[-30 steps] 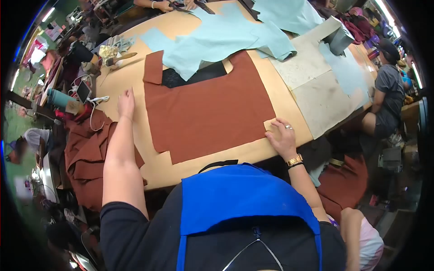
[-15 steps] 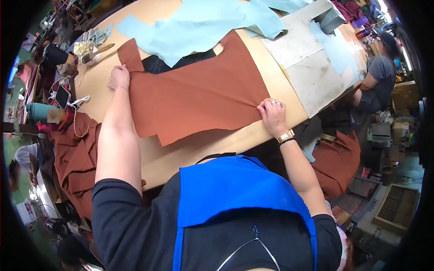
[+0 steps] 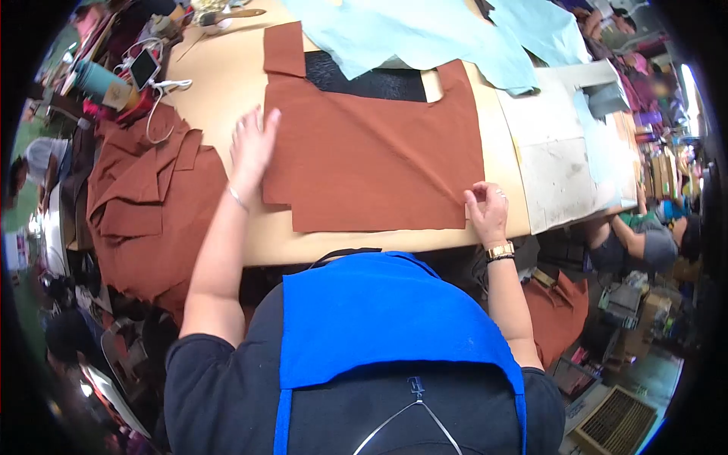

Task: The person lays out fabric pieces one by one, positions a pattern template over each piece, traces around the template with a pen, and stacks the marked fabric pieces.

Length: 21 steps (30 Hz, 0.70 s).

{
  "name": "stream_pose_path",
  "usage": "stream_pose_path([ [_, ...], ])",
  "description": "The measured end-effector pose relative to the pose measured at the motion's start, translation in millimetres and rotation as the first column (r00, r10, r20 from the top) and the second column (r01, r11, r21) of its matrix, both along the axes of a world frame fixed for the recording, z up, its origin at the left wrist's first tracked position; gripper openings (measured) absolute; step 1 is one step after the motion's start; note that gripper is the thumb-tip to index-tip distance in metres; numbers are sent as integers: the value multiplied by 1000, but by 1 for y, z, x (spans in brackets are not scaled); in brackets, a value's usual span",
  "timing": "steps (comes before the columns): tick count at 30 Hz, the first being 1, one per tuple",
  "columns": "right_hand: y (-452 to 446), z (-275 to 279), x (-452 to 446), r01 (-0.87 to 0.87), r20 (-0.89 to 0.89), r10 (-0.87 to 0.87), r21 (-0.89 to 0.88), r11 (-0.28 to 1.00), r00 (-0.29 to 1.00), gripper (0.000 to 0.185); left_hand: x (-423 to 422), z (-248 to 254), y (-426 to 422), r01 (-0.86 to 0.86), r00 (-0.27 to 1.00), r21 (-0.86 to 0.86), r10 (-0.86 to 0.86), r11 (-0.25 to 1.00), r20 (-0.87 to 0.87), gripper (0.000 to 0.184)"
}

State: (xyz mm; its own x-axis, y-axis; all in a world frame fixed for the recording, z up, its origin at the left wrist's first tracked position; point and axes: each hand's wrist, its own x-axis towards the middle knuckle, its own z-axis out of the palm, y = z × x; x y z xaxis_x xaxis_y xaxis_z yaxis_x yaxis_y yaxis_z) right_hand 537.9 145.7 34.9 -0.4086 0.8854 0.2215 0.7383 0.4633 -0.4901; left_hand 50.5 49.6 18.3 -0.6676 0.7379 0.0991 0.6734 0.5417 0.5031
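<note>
A reddish-brown cut fabric piece (image 3: 371,159) lies spread on the tan tabletop (image 3: 341,246), with a notch at its lower left corner. Over the table beside its left edge, my left hand (image 3: 255,148) is open, fingers spread and holding nothing. My right hand (image 3: 489,212) is at the lower right edge of the piece, thumb and fingers closed on the fabric there. A diagonal crease runs through the cloth toward that hand. Black material (image 3: 364,78) shows in the gap at the top of the piece.
Light blue fabric (image 3: 425,38) covers the back of the table. Pale pattern sheets (image 3: 550,163) lie at right. More brown fabric (image 3: 152,197) hangs at left, near a phone (image 3: 144,68), a teal cup (image 3: 98,80) and a white cable. A brush (image 3: 235,15) lies at the back. Another person (image 3: 644,243) sits at right.
My left hand has let go of the fabric's left edge and spread its fingers. The piece has come down flatter on the table, closer to me. The view has shifted.
</note>
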Motion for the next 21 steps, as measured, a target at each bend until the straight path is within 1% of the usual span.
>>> stream_pose_path([
  [1, 14, -3, -3, 14, -44, -13, 19, 1000, 999, 26, 19, -4, -22, 20, 997, -34, -23, 999, -72, 68],
  [2, 27, -5, -8, 28, -90, -25, 36, 999, 996, 26, 40, 6, -37, 7, 995, -61, -14, 998, -101, 67],
  [3, 40, -2, -15, 45, -16, -44, 36, 998, 999, 29, 53, 10, -47, 4, 995, -80, -12, 997, -99, 65],
  [4, 54, -6, -21, 32, -25, -31, 51, 998, 999, 30, 65, 11, -55, -1, 995, -100, -8, 995, -95, 63],
  [6, 78, -16, -35, 2, -46, 2, 80, 997, 999, 32, 89, 15, -64, -26, 989, -103, 11, 994, -144, 59],
  [7, 87, -12, -45, -26, -68, 31, 70, 997, 997, 33, 96, 19, -67, -40, 984, -100, 22, 994, -176, 58],
  [10, 113, 5, -82, -220, -90, 229, 99, 970, 969, 32, 105, -4, -71, -10, 973, -8, 8, 1000, -232, 54],
  [11, 119, 5, -98, -283, -88, 295, 125, 951, 951, 31, 110, -4, -73, -4, 962, 30, 12, 1000, -272, 53],
  [14, 134, 13, -155, -450, -125, 451, 38, 892, 884, 29, 116, 5, -75, -62, 990, 14, 63, 998, -130, 54],
  [15, 135, 14, -175, -485, -105, 487, 49, 873, 867, 28, 117, 14, -75, -54, 995, -32, 51, 998, -88, 57],
  [16, 137, 15, -195, -519, -81, 522, 62, 853, 849, 27, 117, 12, -76, -62, 996, 7, 62, 998, -59, 58],
  [18, 140, 14, -235, -572, -95, 571, 20, 820, 815, 26, 115, 6, -82, -82, 997, 89, 82, 993, 1, 61],
  [19, 142, 8, -257, -570, -73, 568, 7, 822, 819, 28, 116, 17, -84, -138, 982, 27, 133, 990, 133, 62],
  [20, 142, 8, -277, -564, -107, 555, -88, 821, 825, 31, 122, 36, -85, -185, 947, -44, 190, 982, 260, 63],
  [21, 142, 7, -297, -556, -108, 546, -119, 822, 831, 33, 125, 46, -89, -221, 891, -122, 251, 968, 378, 64],
])
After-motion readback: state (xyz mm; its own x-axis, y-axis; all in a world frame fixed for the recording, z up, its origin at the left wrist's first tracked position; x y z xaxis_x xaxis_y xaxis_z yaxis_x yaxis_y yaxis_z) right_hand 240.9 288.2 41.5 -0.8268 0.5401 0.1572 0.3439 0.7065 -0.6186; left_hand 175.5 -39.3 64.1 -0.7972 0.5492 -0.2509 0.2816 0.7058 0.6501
